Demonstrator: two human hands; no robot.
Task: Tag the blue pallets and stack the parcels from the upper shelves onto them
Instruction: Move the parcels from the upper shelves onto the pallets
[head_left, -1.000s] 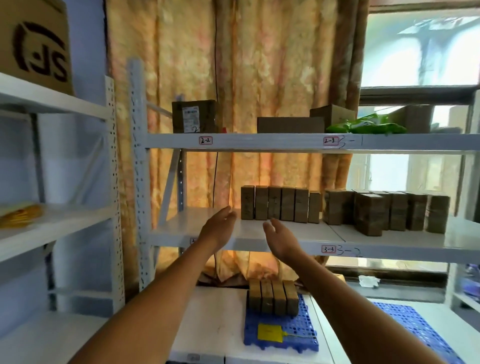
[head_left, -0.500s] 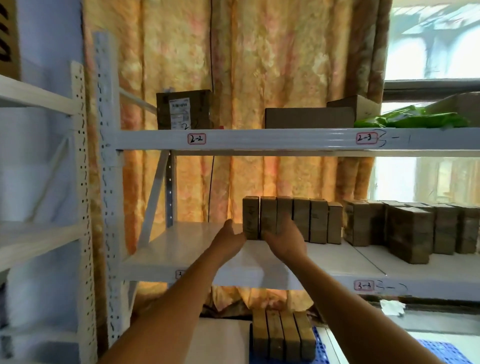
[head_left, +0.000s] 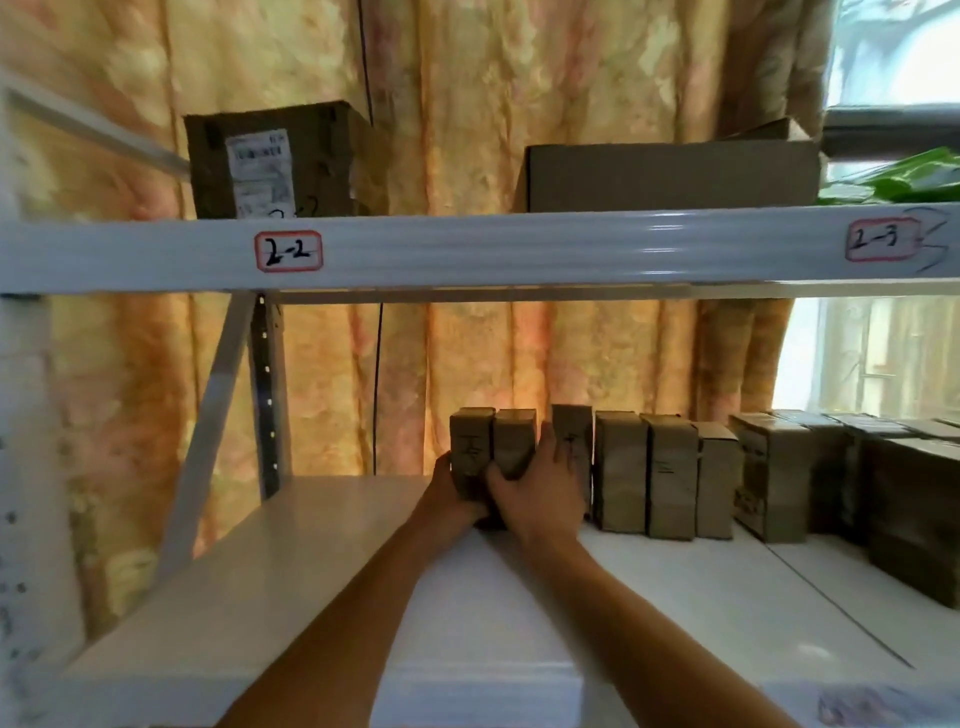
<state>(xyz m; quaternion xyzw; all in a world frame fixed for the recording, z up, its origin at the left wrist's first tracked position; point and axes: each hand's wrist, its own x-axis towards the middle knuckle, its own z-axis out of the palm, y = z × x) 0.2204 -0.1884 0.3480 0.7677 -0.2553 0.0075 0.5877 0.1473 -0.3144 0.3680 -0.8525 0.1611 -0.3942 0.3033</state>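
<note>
A row of small brown parcels stands upright on the white middle shelf (head_left: 337, 561). The two leftmost parcels (head_left: 491, 447) are pulled forward and are clamped between my hands. My left hand (head_left: 449, 499) grips their left side. My right hand (head_left: 540, 488) wraps their right side, its fingers pushed into the gap before the third parcel (head_left: 571, 431). More parcels (head_left: 644, 473) continue the row to the right. The blue pallets are out of view.
A second group of darker parcels (head_left: 810, 473) stands further right on the same shelf. The upper shelf beam (head_left: 519, 244) carries labels 2-2 and 2-3, with a labelled box (head_left: 275, 161) and a flat carton (head_left: 670, 174) on it. A patterned curtain hangs behind.
My head moved closer to the shelf, and the pallets dropped out of view. Both hands went from reaching, open, to clamping the two leftmost parcels.
</note>
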